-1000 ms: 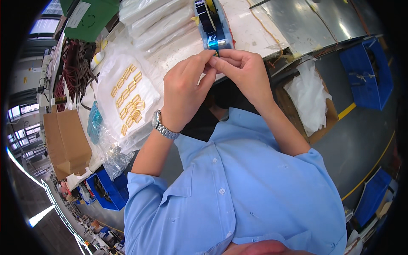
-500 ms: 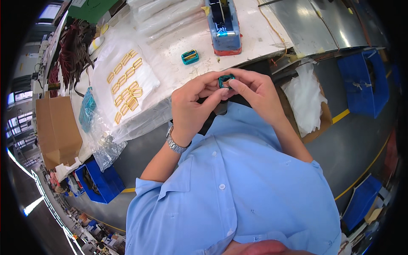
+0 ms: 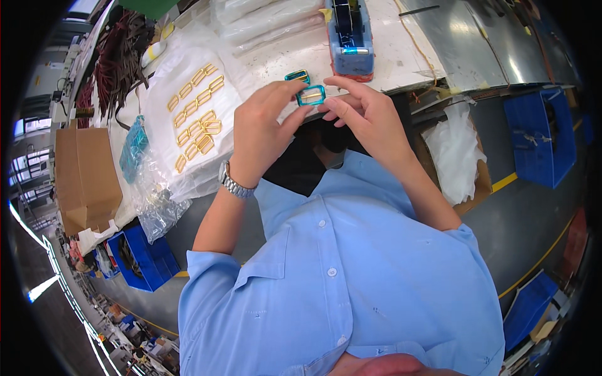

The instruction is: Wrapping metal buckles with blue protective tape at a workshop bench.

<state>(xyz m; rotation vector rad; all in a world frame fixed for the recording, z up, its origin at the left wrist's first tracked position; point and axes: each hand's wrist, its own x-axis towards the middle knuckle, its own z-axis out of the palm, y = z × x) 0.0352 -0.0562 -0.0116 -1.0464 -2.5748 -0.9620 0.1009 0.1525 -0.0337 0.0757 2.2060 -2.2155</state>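
Observation:
A teal-edged rectangular buckle [image 3: 311,95] with a gold centre bar is up between my hands, near the table's front edge. The index finger and thumb of my left hand [image 3: 266,122] close on its left side. My right hand [image 3: 370,116] is at the buckle's right end, index finger stretched away from the thumb; whether those fingertips touch it is hard to see. Just beyond lies a second teal buckle [image 3: 298,76] on the white table, partly covered by my left fingers. Rows of gold slider buckles [image 3: 199,108] lie on white wrapping [image 3: 233,94] to the left.
A blue tape dispenser [image 3: 352,59] stands beyond my hands. Clear plastic [image 3: 153,213], a teal packet [image 3: 133,150] and a cardboard box [image 3: 88,178] are at the left. On the right are an open carton with white plastic [image 3: 454,153] and a blue bin [image 3: 533,135].
My hands have spread apart, the left moving leftward. The buckle, mostly hidden by fingers before, now shows its whole frame and sits further left and higher. The view has shifted slightly.

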